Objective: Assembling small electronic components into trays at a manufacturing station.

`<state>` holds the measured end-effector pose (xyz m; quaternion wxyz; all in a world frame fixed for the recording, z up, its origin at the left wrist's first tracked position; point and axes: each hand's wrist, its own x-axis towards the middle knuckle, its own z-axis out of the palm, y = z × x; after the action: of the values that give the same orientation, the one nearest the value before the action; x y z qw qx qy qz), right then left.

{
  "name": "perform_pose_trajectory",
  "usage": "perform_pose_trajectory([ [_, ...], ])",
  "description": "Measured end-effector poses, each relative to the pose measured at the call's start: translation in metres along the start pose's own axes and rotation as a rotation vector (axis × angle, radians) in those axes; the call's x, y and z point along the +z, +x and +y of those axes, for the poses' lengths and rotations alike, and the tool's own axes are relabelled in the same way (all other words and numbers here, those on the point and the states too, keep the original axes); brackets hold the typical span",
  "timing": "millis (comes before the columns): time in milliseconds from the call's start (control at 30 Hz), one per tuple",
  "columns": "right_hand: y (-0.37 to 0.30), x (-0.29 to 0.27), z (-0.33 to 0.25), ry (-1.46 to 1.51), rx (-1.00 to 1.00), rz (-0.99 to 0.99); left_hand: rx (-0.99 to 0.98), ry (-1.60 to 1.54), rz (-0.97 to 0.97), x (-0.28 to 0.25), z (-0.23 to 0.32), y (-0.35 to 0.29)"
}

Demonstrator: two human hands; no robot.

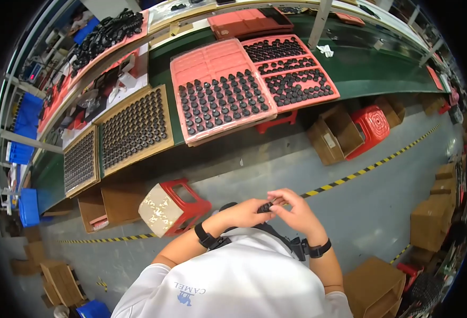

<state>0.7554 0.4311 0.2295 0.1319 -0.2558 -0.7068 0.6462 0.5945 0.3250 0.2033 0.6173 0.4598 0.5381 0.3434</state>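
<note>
In front of my body, my left hand [245,213] is closed around a small black ribbed round part [265,207], much of it hidden by the fingers. My right hand [297,213] meets it from the other side, with thumb and fingers pinched at the part's end. Beyond my hands, on a green bench, a pink tray [207,55] carries rows of similar black parts. Beside it, a second pink tray [301,75] has many more lying loosely in its compartments.
Cardboard trays [165,114] of black parts lie on the green bench [366,74] to the left. Below stand a red stool with a pale top [161,211], open cardboard boxes [326,140] and another red stool [370,127]. Yellow-black tape [345,180] crosses the grey floor.
</note>
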Motion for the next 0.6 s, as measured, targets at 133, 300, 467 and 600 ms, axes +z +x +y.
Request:
perform_pose_trajectory([
  [133, 0.023, -0.030, 0.002, -0.032, -0.053, -0.117, -0.054, 0.019, 0.005, -0.006, 0.006, 0.032],
  [300, 0.065, -0.065, 0.005, -0.114, -0.099, -0.145, -0.017, 0.042, -0.052, -0.034, 0.015, 0.076],
  [467, 0.123, -0.102, 0.005, -0.125, -0.115, -0.191, -0.059, -0.018, -0.173, -0.082, 0.042, 0.125],
  [600, 0.165, -0.124, 0.021, 0.263, -0.001, -0.121, -0.078, 0.020, -0.312, -0.128, 0.066, 0.171],
])
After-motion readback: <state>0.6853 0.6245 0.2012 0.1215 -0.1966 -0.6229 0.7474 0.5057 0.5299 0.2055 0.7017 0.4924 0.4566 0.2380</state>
